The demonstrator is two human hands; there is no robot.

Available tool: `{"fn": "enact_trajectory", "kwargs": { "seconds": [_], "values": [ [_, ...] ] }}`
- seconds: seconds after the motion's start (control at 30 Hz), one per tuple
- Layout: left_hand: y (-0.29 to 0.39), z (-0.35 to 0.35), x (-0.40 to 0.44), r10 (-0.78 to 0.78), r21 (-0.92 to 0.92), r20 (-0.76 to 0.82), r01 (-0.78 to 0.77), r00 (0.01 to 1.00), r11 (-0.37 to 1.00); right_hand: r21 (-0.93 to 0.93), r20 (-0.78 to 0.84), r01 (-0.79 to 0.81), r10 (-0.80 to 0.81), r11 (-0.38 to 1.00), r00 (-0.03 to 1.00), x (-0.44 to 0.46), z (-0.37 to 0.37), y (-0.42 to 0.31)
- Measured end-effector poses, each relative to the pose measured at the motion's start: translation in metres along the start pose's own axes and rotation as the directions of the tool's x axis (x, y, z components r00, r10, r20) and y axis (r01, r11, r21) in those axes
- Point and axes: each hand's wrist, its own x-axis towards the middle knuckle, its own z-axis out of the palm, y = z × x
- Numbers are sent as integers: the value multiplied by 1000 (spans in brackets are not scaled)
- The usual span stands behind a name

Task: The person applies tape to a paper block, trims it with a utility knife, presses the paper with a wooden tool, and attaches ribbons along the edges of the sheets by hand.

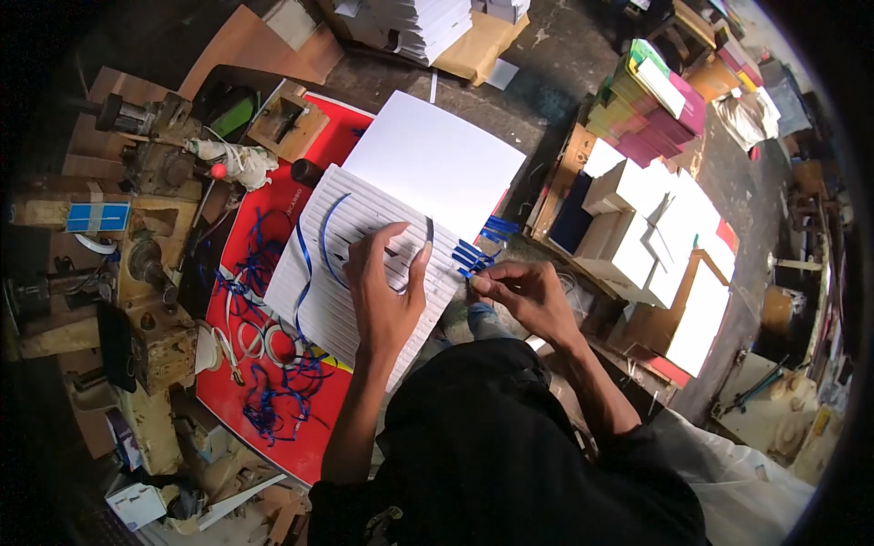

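A stack of white booklets [319,300] lies at a slant, its ridged spines side by side. Blue ribbon ends [471,255] stick out from its right edge. My left hand [382,291] rests over the ridged stack, thumb and forefinger apart; a short dark strip [430,227] lies by the thumb tip. At the right edge my right hand [533,296] pinches a blue ribbon end between thumb and forefinger. A long blue ribbon [303,264] curves across the left of the stack. Behind it lies a plain white sheet or pile [428,150].
Tangled blue and white ribbon scraps [273,400] lie on the red tabletop [319,441]. A worn metal machine [150,255] stands at the left. White book stacks [624,246] sit on a low platform at the right, with coloured stacks [646,109] behind.
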Motion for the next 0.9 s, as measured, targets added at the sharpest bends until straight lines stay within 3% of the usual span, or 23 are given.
{"fn": "enact_trajectory", "kwargs": {
  "seconds": [0.27, 0.43, 0.9],
  "values": [
    [-1, 2, 2, -104, -25, 51, 106, 993, 994, -124, 21, -12, 15, 992, 1000, 12, 1, -13],
    [-1, 3, 2, -25, 13, 3, 25, 1000, 1000, -115, 16, -36, 38, 993, 999, 13, 2, -16],
    [4, 5, 1, -6, 63, 39, 4, 999, 998, -73, -23, -63, 62, 995, 998, 14, 4, -11]
  ]
}}
